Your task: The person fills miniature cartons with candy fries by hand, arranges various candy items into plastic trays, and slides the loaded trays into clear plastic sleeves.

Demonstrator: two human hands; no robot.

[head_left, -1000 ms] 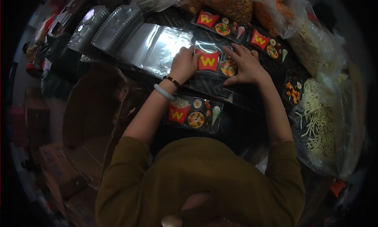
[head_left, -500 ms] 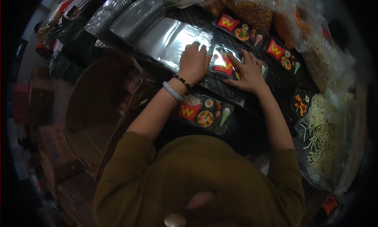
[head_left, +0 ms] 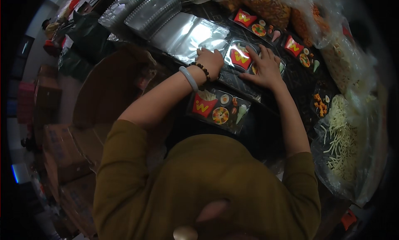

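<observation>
My left hand (head_left: 211, 64), with dark beads and a pale bangle at the wrist, has its fingers curled at the near edge of a flat stack of clear plastic bags (head_left: 187, 33). Its fingertips are hidden, so what they grip cannot be made out. My right hand (head_left: 268, 71) lies with fingers spread over the right part of a clear packet (head_left: 239, 59) holding a red fries-box piece with a yellow mark. Closer to my body is a similar packet (head_left: 220, 109) with a red fries box, a round pizza-like piece, an egg piece and a pale green cone.
Clear ribbed plastic trays (head_left: 153, 13) stand at the back left. Two more sets of pieces (head_left: 253, 24) (head_left: 300, 52) lie at the far right. Bags of orange pieces (head_left: 266, 9) and pale strips (head_left: 341, 140) line the right side. An open cardboard box (head_left: 104, 86) stands left.
My left hand has drawn slightly toward me, its fingers more curled and its elbow further out. My right hand stays over the packet. The view has shifted slightly.
</observation>
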